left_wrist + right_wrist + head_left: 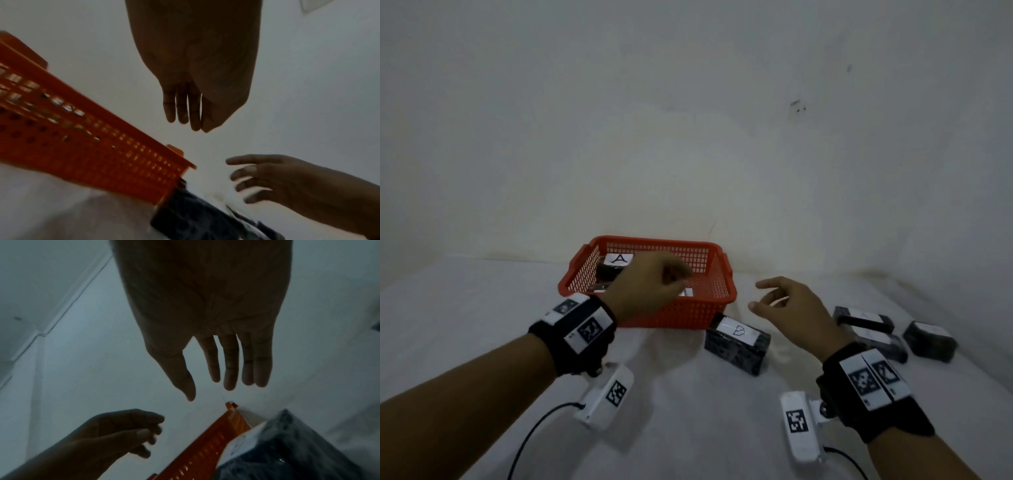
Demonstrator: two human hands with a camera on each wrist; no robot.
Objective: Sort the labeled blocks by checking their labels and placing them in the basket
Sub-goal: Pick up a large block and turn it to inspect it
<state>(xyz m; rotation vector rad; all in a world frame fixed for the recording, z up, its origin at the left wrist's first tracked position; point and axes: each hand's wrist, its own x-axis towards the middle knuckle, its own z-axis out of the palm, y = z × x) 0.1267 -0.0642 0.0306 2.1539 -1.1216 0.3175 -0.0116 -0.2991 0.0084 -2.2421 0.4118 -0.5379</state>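
The left hand (pixel 645 287) hangs over the near wall of the orange basket (pixel 717 298), its fingers loosely curled and holding nothing; the left wrist view shows those fingers (pixel 182 107) pointing down, close together, with only blank wall behind them. The right hand (pixel 789 310) floats just right of the basket, palm down, fingers spread and relaxed, touching nothing; the right wrist view confirms the splayed fingers (pixel 230 363) and thumb with air between them.

Inside the basket lies one dark block with a white label marked A (pixel 616 263) toward its far-left corner, and at least one more white-labelled piece (pixel 686 292) peeks out past the left hand; how many blocks lie there in all cannot be told. Outside, a dark block labelled B (pixel 738 342) sits against the basket's near-right corner. Further right of the basket are three more dark blocks: one (pixel 864 318), another (pixel 880 344) just in front of it, and a third (pixel 929 341) to their right, their labels too faint to read.

Only the head view shows the labels; the wrist views show the basket's mesh wall (pixel 98 146) and the B block as a blurred dark mass.
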